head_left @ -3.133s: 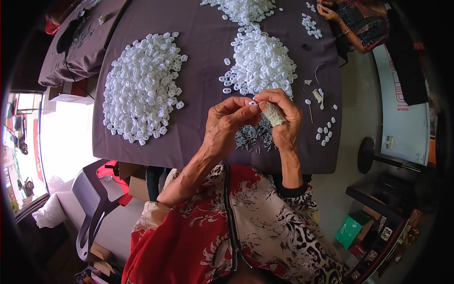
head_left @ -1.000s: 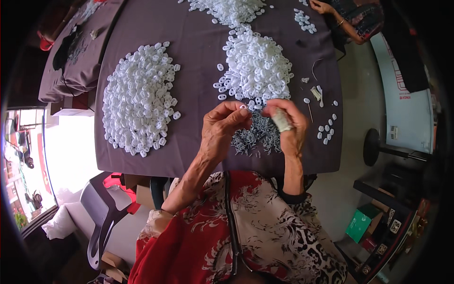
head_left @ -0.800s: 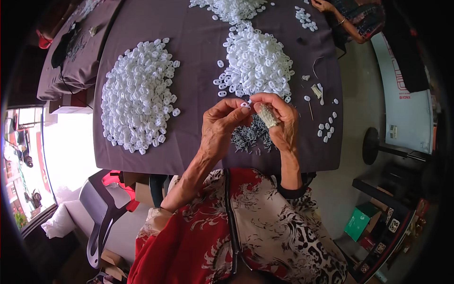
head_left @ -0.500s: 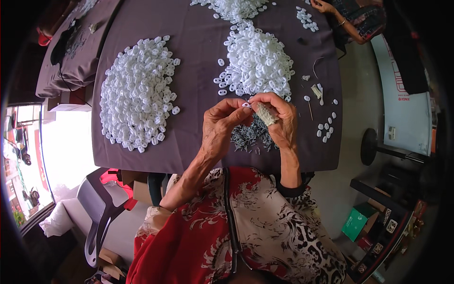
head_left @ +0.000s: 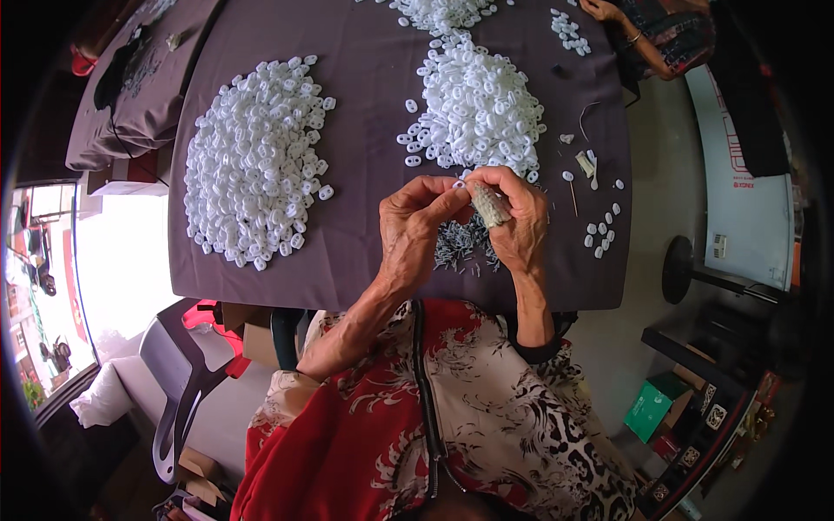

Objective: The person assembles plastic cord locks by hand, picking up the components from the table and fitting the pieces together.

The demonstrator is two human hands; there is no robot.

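Note:
Over the front of the table, my left hand (head_left: 408,230) is closed, pinching a small white oval plastic piece (head_left: 460,184) with holes between thumb and forefinger. My right hand (head_left: 523,230) meets it there, thumb and forefinger pressed together at the piece's right side. Whatever sits in that right pinch is too small to make out. A rough beige wrap (head_left: 491,206) shows at the right fingers; whether it is worn or held I cannot tell. Below both hands lies a heap of small dark grey slivers (head_left: 465,245), partly covered by them. Just beyond is a large pile of white oval pieces (head_left: 482,108).
Another big pile of white pieces (head_left: 252,165) covers the table's left side. At right lie several loose white pieces (head_left: 601,230), a thin stick (head_left: 572,195) and a beige roll (head_left: 585,162). A co-worker's hand (head_left: 601,9) is at the far right, near more pieces.
Both hands stay together at the white piece, with the left fingers turned slightly. The whole view has shifted a little; the piles look the same.

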